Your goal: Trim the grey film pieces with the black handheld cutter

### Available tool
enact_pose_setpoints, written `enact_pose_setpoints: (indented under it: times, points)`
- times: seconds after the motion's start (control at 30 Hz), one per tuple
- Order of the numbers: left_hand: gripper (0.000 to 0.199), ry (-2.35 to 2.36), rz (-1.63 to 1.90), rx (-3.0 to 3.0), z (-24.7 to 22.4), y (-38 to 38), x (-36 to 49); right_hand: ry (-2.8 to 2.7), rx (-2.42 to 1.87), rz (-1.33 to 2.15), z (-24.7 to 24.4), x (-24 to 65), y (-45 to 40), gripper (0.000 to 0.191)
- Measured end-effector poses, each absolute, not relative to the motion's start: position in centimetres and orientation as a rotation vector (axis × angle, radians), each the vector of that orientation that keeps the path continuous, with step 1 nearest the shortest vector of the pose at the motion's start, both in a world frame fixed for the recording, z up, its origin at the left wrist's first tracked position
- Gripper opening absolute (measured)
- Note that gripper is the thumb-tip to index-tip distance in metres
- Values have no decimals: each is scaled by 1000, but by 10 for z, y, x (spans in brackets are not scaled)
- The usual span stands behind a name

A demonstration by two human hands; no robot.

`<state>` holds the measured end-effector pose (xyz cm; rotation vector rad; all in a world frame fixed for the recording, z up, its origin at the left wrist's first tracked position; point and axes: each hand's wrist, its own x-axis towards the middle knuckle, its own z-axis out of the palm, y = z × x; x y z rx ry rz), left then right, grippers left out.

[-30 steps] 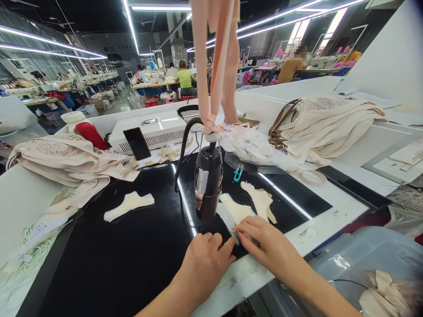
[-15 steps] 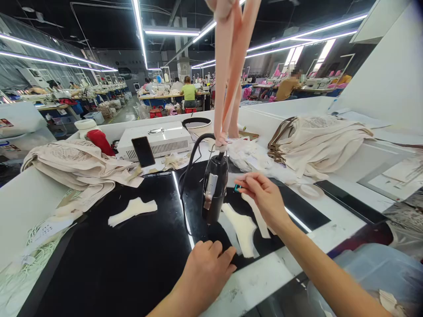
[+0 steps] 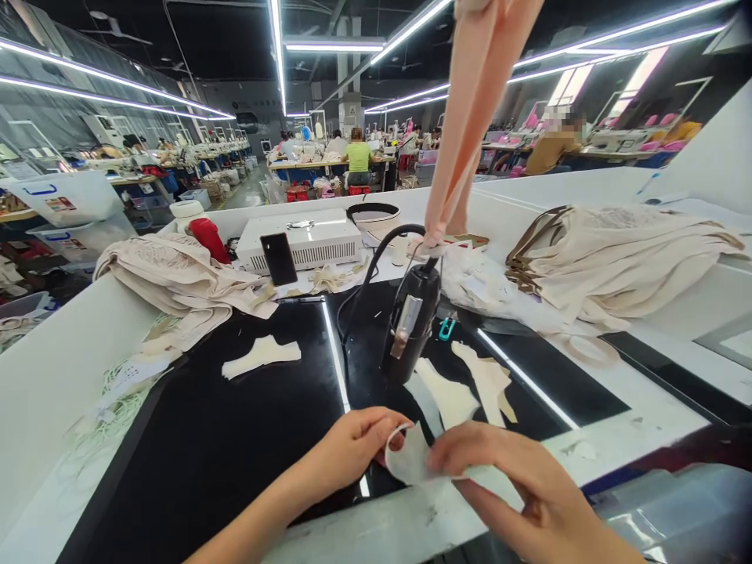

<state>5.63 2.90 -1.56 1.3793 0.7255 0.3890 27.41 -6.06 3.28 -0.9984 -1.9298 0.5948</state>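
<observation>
My left hand (image 3: 367,442) pinches the left end of a thin, whitish curled piece (image 3: 408,458) above the front of the black tabletop (image 3: 235,454). On its right side, my right hand (image 3: 520,474) has its fingers bent against the same piece; these fingertips are a little blurred. Whether the piece is fabric or paper, I cannot tell. Just beyond the hands lie a cream cut piece (image 3: 450,392) and another cream piece (image 3: 485,380). A black cylindrical tool (image 3: 411,321) with a cord hangs from peach fabric strips (image 3: 470,117). Behind it to the right is a teal U-shaped item (image 3: 447,329).
Another cream piece (image 3: 262,354) rests on the left of the black surface. Beige garments are heaped at left (image 3: 170,270) and right (image 3: 623,258). A phone (image 3: 278,259) leans against a white box (image 3: 305,239). People sit at sewing tables in the background.
My right hand has come back from the teal item, which lies on the surface. Both hands have met at the whitish curled piece. The camera view has turned slightly left.
</observation>
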Motion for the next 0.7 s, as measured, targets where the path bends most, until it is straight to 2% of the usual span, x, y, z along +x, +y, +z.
enact_pose_setpoints:
  times: [0.13, 0.4, 0.47, 0.6, 0.7]
  points:
    - [55, 697, 317, 954, -9, 29, 43, -2014, -959, 650, 23, 258, -61, 31]
    - [35, 807, 391, 997, 1, 24, 15, -1750, -1047, 1015, -5, 248, -57, 12]
    - [38, 851, 419, 990, 1, 24, 7, -1485, -1175, 1216, -10, 242, -59, 20]
    - [45, 938, 459, 1004, 4, 23, -7, -911, -1301, 1588, -15, 229, -61, 51]
    - [43, 984, 455, 1022, 5, 22, -17, -848, -1337, 1670, -20, 219, -60, 59]
